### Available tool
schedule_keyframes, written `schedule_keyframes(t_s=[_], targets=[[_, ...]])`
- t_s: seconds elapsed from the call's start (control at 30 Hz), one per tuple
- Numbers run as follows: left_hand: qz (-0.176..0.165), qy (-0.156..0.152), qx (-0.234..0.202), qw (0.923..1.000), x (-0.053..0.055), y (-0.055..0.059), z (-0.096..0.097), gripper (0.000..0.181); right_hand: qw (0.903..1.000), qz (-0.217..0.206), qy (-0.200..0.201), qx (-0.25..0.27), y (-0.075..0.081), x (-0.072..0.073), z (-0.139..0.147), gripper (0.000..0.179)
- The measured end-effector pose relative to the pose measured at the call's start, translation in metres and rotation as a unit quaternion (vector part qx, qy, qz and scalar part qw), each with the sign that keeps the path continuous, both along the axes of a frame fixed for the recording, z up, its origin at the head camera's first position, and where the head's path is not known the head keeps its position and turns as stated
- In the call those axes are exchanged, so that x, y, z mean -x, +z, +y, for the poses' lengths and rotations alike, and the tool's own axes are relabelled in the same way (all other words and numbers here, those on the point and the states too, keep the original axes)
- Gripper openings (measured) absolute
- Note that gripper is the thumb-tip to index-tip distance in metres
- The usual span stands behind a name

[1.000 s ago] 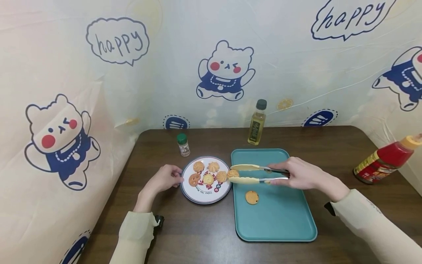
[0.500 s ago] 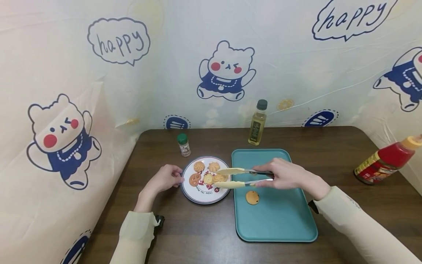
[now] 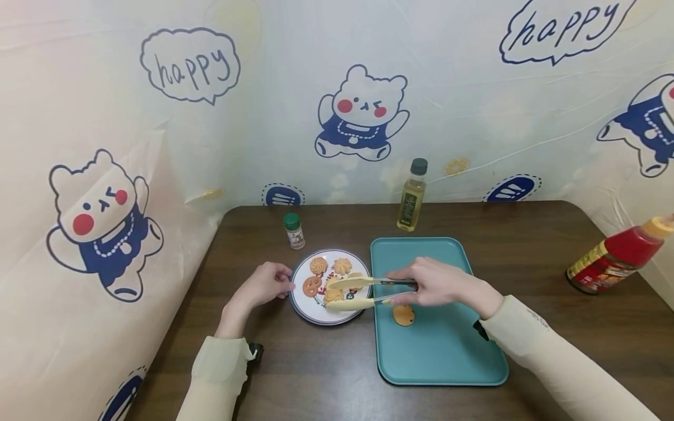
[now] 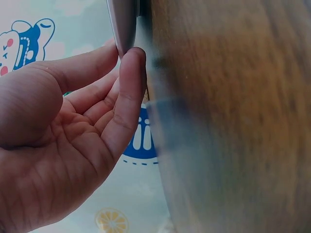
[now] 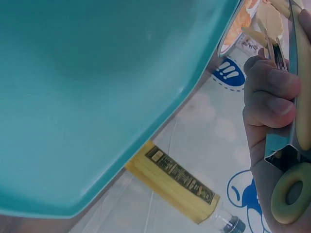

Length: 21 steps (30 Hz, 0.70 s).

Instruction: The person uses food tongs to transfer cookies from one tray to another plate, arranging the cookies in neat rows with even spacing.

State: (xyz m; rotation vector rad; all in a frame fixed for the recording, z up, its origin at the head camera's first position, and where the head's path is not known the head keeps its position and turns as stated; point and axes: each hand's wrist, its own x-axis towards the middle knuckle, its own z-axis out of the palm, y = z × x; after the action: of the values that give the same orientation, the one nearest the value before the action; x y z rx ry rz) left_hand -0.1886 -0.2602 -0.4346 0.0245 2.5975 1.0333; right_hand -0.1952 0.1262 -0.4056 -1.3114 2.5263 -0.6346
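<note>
My left hand (image 3: 264, 282) pinches the left rim of a round white plate (image 3: 300, 303) with a dark edge. In the left wrist view, thumb and fingers meet at the plate's edge (image 4: 123, 26). Several cookies lie on the plate, among them a swirl cookie (image 3: 318, 266) and a browner one (image 3: 312, 286). My right hand (image 3: 434, 283) grips tongs (image 3: 351, 283) with pale yellow heads that reach over the plate. Between the heads is a swirl cookie (image 3: 333, 296). Another cookie behind the tongs is partly hidden. The right wrist view shows fingers around the tongs' handle (image 5: 303, 92).
A teal tray (image 3: 442, 362) lies right of the plate, bearing one round cookie (image 3: 404, 315) below the right hand. Behind stand a green-capped shaker (image 3: 295, 234) and an oil bottle (image 3: 411, 204). At the far right is a red sauce bottle (image 3: 611, 260).
The right hand has moved left with the tongs, carrying the swirl cookie from the plate's right edge to its middle. The left hand has stayed at the rim.
</note>
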Motion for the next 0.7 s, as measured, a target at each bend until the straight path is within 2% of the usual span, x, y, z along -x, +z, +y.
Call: schedule_keyframes(t_s=[0.7], targets=[[0.000, -0.001, 0.005, 1.0000, -0.001, 0.002, 0.001, 0.033, 0.9986, -0.024, -0.001, -0.047, -0.005, -0.002, -0.029, 0.057]])
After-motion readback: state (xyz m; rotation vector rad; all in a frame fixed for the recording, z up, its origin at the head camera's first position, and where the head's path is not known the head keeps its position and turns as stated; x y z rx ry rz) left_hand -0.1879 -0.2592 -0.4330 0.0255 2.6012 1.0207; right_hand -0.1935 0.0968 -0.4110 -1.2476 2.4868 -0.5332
